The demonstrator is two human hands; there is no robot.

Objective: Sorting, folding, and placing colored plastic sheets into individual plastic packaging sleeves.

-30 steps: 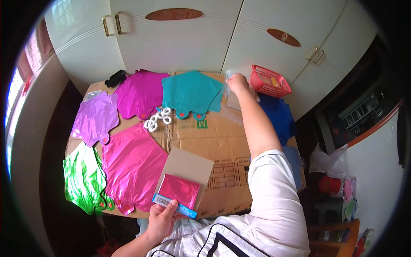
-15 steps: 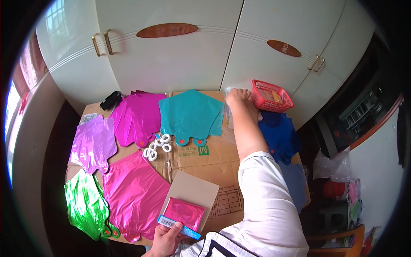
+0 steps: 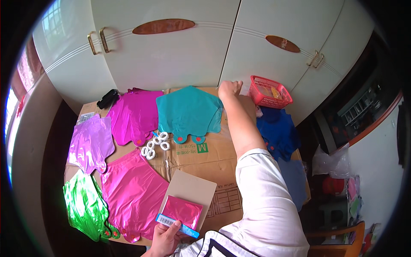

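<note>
My left hand (image 3: 166, 239) is closed at the front edge, its thumb pressing a narrow blue strip with a barcode (image 3: 164, 220). The strip crosses the lower end of a folded pink foil packet (image 3: 183, 209), which lies over a beige card (image 3: 192, 183). Far ahead, my right hand (image 3: 231, 88) reaches the back edge of the cardboard. Its fingers are curled, and what they hold, if anything, is hidden. Just right of it stands a red plastic basket (image 3: 270, 102) with small packets inside. Teal foil sheets (image 3: 188, 113) lie left of my right forearm.
Flat foil balloons lie on the cardboard (image 3: 192, 158): magenta (image 3: 132, 118), lilac (image 3: 90, 143), green (image 3: 85, 203) and pink (image 3: 132, 188). White ribbon rolls (image 3: 150, 154) sit mid-table. Blue foil (image 3: 278, 132) lies at the right. White cabinet doors (image 3: 171, 55) rise behind.
My right hand has moved slightly left and farther back, away from the basket. My left hand still holds the strip, packet and card in nearly the same place.
</note>
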